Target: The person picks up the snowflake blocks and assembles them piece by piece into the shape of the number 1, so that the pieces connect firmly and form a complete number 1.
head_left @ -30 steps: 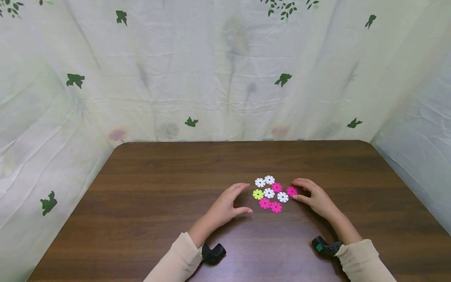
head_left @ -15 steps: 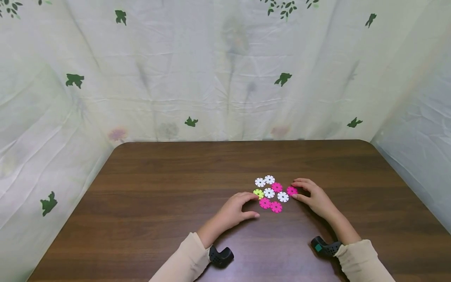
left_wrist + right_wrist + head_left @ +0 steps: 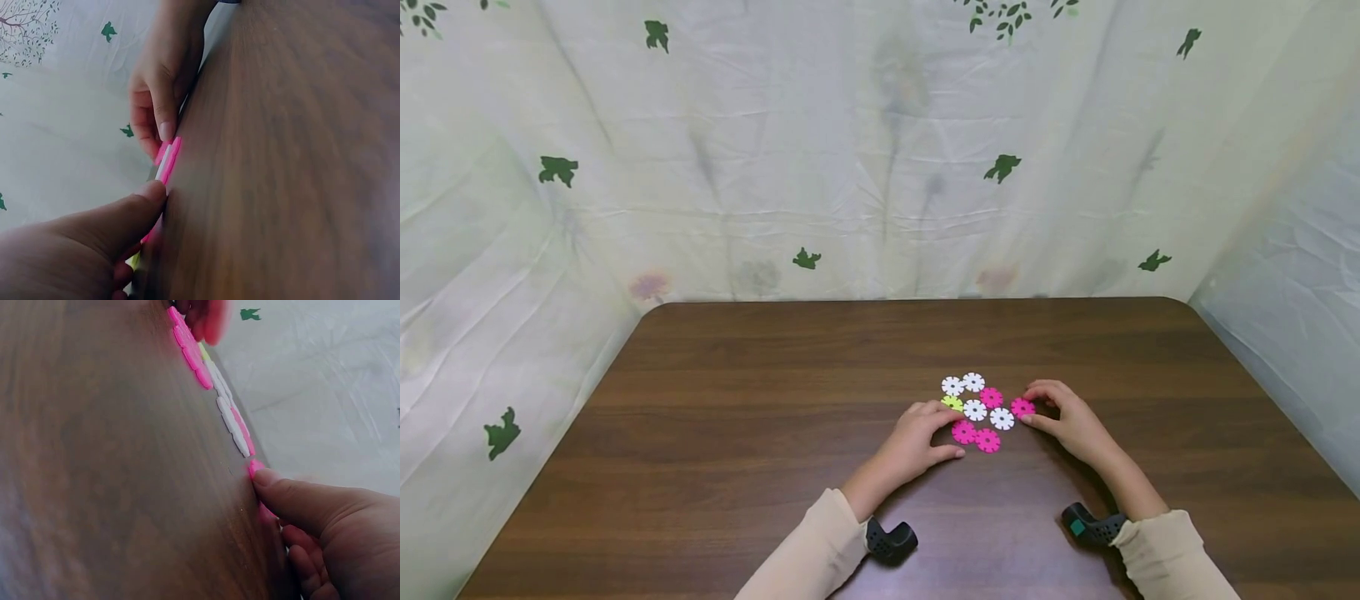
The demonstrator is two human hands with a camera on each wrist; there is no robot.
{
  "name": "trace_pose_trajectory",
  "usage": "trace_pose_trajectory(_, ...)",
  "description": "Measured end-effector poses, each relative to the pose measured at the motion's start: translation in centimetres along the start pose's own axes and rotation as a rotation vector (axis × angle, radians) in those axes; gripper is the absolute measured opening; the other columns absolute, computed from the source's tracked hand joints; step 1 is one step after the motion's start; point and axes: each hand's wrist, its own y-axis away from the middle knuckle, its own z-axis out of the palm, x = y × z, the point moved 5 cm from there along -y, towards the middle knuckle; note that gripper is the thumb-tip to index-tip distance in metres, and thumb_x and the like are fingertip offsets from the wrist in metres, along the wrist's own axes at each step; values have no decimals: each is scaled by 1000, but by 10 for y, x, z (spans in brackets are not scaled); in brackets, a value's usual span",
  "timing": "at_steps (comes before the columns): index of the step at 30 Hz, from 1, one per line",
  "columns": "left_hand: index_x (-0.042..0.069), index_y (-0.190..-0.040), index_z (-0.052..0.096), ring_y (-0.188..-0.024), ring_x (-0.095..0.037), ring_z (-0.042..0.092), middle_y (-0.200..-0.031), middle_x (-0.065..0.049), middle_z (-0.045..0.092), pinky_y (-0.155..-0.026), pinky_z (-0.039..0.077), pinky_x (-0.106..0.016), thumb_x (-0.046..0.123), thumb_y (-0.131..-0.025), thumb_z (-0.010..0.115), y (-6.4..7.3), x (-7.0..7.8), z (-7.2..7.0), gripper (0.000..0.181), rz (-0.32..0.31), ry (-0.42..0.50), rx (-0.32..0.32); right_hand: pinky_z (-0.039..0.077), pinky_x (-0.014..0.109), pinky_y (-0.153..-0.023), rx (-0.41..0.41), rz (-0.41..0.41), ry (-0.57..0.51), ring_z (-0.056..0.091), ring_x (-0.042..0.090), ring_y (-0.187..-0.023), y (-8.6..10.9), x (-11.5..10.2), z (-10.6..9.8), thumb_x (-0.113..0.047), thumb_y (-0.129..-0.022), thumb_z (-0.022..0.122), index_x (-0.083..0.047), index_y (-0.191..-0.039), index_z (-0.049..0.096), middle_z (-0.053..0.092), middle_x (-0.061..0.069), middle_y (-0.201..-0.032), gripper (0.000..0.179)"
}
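Several flat, round interlocking discs with notched edges lie grouped on the table. My right hand holds the outermost pink disc at the group's right edge, its thumb on the near side and fingertips on the far side. At the left edge, my left hand has its fingers against a lime-yellow disc, partly covering it. The left thumb, spread apart, points toward two pink discs at the front. Between the hands lie white discs and another pink disc; two more white discs sit behind.
The brown wooden table has rounded far corners. Behind it hangs a pale curtain with green leaf shapes, which also runs along both sides. A black wrist device sits below the left hand, another wrist device below the right.
My left hand has moved right and come against the lime-yellow disc, which has shifted slightly away from me. Nearby discs have moved a little. My right hand has stayed at its pink disc.
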Motion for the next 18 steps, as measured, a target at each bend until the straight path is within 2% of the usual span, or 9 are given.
trace_pose_trajectory(6,16,-111,64,-97,-19,47,-105,0,54,-83,36,-31,35,-78,68,-3,2,1,39,-63,-65,13,41,30,-69,-2,35,-18,48,19,-79,0,2,0,-11,-78,70,-4,-99,54,53,5,-85,27)
trace_pose_trajectory(14,17,-101,66,-91,-16,47,-97,2,53,-80,36,-28,33,-77,70,-5,4,1,30,-105,-57,37,41,25,-62,5,16,-73,48,16,-72,0,0,-1,-4,-80,66,-5,-102,53,55,3,-81,25)
trace_pose_trajectory(18,13,-98,64,-89,-16,49,-95,1,55,-80,37,-28,32,-76,70,-6,3,0,29,-109,-31,76,43,25,-61,8,23,-144,50,16,-70,0,-1,-3,-4,-83,62,-4,-105,54,58,6,-81,23)
